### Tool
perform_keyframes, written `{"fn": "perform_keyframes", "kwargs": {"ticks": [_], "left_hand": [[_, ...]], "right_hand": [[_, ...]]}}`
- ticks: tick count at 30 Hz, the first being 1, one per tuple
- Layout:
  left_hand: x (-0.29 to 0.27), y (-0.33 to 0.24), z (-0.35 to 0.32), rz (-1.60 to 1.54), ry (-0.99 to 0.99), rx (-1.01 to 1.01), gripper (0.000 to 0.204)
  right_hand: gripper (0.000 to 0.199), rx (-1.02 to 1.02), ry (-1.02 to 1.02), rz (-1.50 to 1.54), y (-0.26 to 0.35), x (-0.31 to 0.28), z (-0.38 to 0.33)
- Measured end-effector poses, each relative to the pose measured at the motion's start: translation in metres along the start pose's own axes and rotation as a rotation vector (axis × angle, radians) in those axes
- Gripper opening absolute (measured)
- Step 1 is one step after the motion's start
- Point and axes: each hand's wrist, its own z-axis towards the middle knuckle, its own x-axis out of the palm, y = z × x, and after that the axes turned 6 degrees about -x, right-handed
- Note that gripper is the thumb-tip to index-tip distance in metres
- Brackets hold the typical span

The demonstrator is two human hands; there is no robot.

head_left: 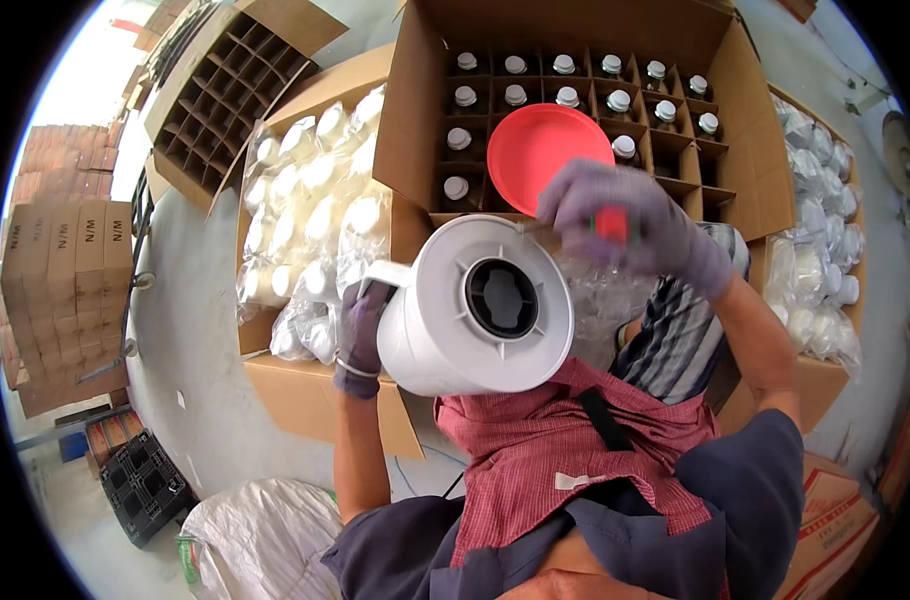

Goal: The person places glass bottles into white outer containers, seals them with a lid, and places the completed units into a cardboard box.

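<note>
My left hand (360,335), in a purple-grey glove, is closed round the side handle of a large white plastic jug-like vessel (415,345). Its round end faces up, with raised ribs around a dark, glossy centre. My gloved right hand (630,215), blurred by motion, is above and right of that end. A small red and green object (611,224) shows at its fingers, probably the end of a handle; the rest is hidden. Behind that hand a round red plastic dish or lid (540,150) lies over white-capped bottles (516,95) in a divided cardboard box (585,25).
Bagged white bottles (315,190) fill an open box at left, and more bagged bottles (815,240) are at right. A divided carton (230,95) stands at far left, near stacked cartons (65,290). A black crate (147,490) and a white sack (260,540) lie at lower left.
</note>
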Motion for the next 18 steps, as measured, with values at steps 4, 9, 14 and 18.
{"fn": "perform_keyframes", "kwargs": {"ticks": [4,9,14,18], "left_hand": [[0.003,-0.028,0.023,0.081,0.135,0.224,0.037],[0.01,-0.041,0.041,-0.181,0.285,0.213,0.032],[0.018,-0.075,0.035,-0.426,0.289,-0.119,0.031],[0.023,-0.103,0.007,-0.433,-0.102,-0.085,0.032]], "right_hand": [[0.016,-0.568,0.274,-0.772,0.047,-0.004,-0.004],[0.013,-0.714,0.378,-0.917,0.058,-0.003,-0.01],[0.017,-0.386,0.291,-0.64,0.063,0.011,-0.031],[0.032,0.496,-0.048,0.043,0.038,0.008,-0.044]]}}
